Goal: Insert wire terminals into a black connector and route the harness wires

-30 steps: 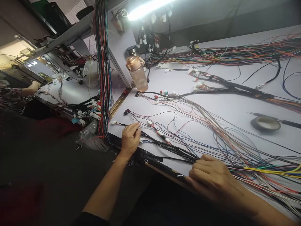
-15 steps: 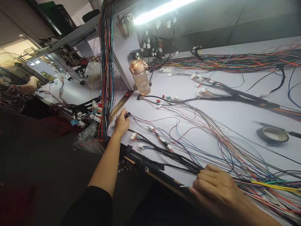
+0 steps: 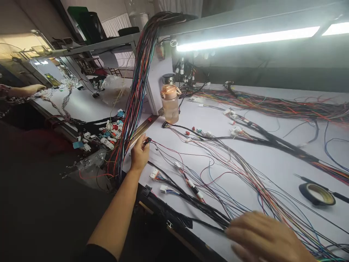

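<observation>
Two hands in the head view. Our left hand (image 3: 139, 157) has thumb and fingers closed on a black connector (image 3: 148, 140), at the left end of the white bench (image 3: 209, 118), just right of the hanging wire bundle (image 3: 141, 72). Our right hand (image 3: 264, 236), near right, is blurred by the black cables (image 3: 200, 202); we can't tell its opening or hold. Risks, we judge: tugging left could strain the connector's thin wires (image 3: 169, 148) or snag loose strands; unheld cables could slide.
</observation>
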Available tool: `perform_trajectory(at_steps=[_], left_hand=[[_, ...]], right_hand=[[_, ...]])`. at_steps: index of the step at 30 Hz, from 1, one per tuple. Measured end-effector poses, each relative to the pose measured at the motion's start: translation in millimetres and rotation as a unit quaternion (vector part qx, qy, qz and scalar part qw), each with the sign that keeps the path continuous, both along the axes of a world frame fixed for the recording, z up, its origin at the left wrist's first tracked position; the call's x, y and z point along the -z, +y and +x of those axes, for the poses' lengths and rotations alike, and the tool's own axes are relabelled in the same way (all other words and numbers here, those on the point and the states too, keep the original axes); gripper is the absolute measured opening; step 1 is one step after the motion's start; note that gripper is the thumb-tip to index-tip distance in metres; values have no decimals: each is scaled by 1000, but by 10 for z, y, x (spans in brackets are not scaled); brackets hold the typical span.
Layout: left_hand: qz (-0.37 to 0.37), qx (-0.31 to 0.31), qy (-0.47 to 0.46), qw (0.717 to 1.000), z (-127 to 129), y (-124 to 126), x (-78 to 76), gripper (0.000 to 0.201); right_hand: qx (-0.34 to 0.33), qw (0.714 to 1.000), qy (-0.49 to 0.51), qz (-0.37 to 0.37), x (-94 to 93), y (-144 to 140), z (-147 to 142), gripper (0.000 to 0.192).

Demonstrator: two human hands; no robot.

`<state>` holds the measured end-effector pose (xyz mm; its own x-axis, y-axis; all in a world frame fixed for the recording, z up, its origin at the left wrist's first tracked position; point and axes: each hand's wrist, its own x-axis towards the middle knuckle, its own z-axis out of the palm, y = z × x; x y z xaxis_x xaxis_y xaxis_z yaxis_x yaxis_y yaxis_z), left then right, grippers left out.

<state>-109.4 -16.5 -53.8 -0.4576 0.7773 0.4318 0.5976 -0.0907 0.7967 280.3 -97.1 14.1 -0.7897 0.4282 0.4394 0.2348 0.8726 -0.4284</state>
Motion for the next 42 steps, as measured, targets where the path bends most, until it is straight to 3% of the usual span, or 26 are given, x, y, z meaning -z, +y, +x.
perform_trajectory(at_steps=[3,6,11,15,18,24,32,42], left_hand=[[13,13,-26,999,11,7,7,48],[21,20,-29,999,8,-1,20,47],[33,39,-56,997,-13,5,76,46],[27,58,-77,995,0,8,83,46],[22,68,-89,993,33,-9,45,45],[64,106,-102,987,118,-55,-89,30],[50,200,-147,967,211,-122,-211,30],[32,175,-155,972,241,-132,-237,29]], right_hand=[[77,996,7,-39,-194,455,-252,15],[146,988,19,-51,-232,1058,-702,20],[261,957,-126,-4,-43,1914,-1509,33],[299,933,-196,27,145,2222,-1882,35],[279,943,-179,31,217,2254,-1954,29],[203,979,-21,-17,191,2001,-1772,24],[154,987,43,-10,167,1732,-1619,23],[166,983,75,19,357,1683,-1626,21]])
